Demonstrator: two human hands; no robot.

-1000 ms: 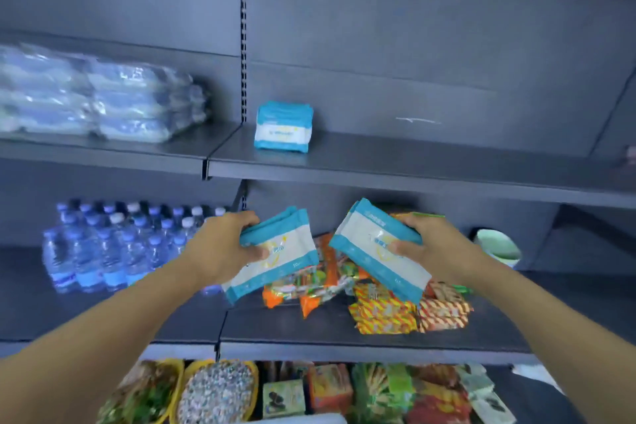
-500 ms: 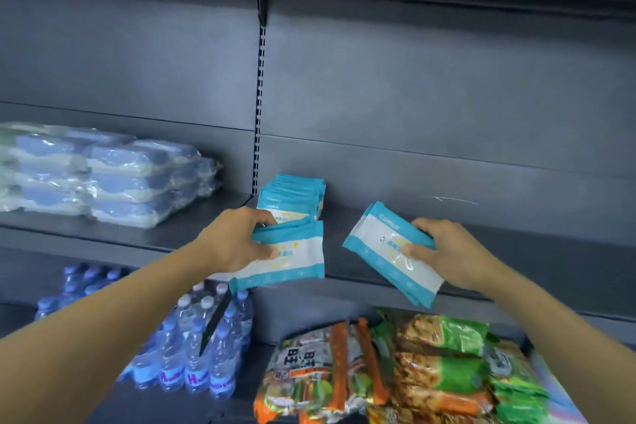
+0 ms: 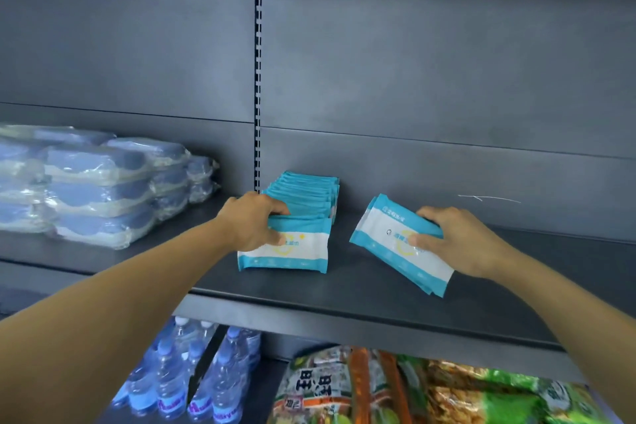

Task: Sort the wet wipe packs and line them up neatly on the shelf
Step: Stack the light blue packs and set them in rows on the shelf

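Print on the wet wipe packs (image 3: 285, 248) is too blurred to read, and the left hand (image 3: 253, 222) hides the front pack's upper left corner. The wrapped blue bundles (image 3: 96, 182) run off the left edge; snack bags (image 3: 430, 389) and water bottles (image 3: 192, 385) are cut off below.

Wet wipe pack (image 3: 292, 248), gripped by left hand (image 3: 256, 222): pale Chinese characters on white band, too blurred to read. Second wet wipe pack (image 3: 395, 244), gripped by right hand (image 3: 457, 241): line of Chinese print and small round mark, unreadable. Water bottles (image 3: 192, 385), below left hand: purple label lettering, illegible. Snack bag (image 3: 316, 385), below between hands: two bold dark characters, uncertain.
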